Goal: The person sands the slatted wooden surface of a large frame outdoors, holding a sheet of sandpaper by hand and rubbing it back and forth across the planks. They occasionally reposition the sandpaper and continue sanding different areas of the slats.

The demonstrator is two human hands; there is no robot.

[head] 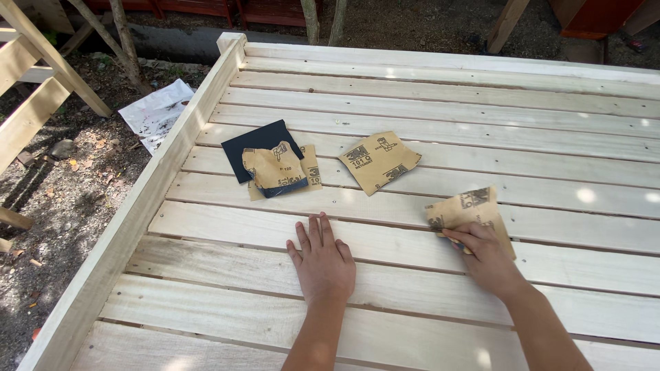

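My right hand presses a folded tan sheet of sandpaper against a pale wooden slat of the slatted platform. My left hand lies flat, palm down, fingers together, on a slat a little nearer and to the left, holding nothing. Farther up the slats lie a loose tan sandpaper sheet and a small pile of sandpaper with a dark sheet under tan curled pieces.
The platform's raised side rail runs along the left edge. Beyond it is bare dirt with leaves, a crumpled white paper, thin tree trunks and a timber frame at far left.
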